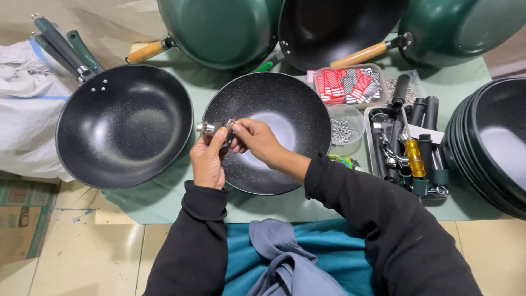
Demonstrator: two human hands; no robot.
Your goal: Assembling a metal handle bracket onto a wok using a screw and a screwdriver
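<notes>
Pale green cloth (164, 200) covers the low work surface, set on a cream tiled floor. Your left hand (208, 159) is raised over the near rim of the handleless black wok pan (279, 109), fingers pressed together around a small metal handle fitting (211, 127), which sticks out to the left above your thumb. Your right hand (257, 140) meets it from the right, thumb and fingertips pinching the same fitting at its right end. Both hands hover above the pan; whether either one touches the pan cannot be told.

Just left of that pan lies a second black wok pan (123, 123) with green handles (60, 46) at its upper left. Right of your hands, a clear round tub of small screws (344, 130) stands just beside the pan's rim. Behind it sits a clear box of red and striped labels (348, 85). Further right, a metal tray (372, 159) holds black handles and a yellow-handled screwdriver (415, 158). At the far right edge stands a stack of black pans (493, 142). Along the back, green-bodied woks (219, 30) with wooden handles (359, 55) lean together. White sacking (24, 104) lies at the left.
</notes>
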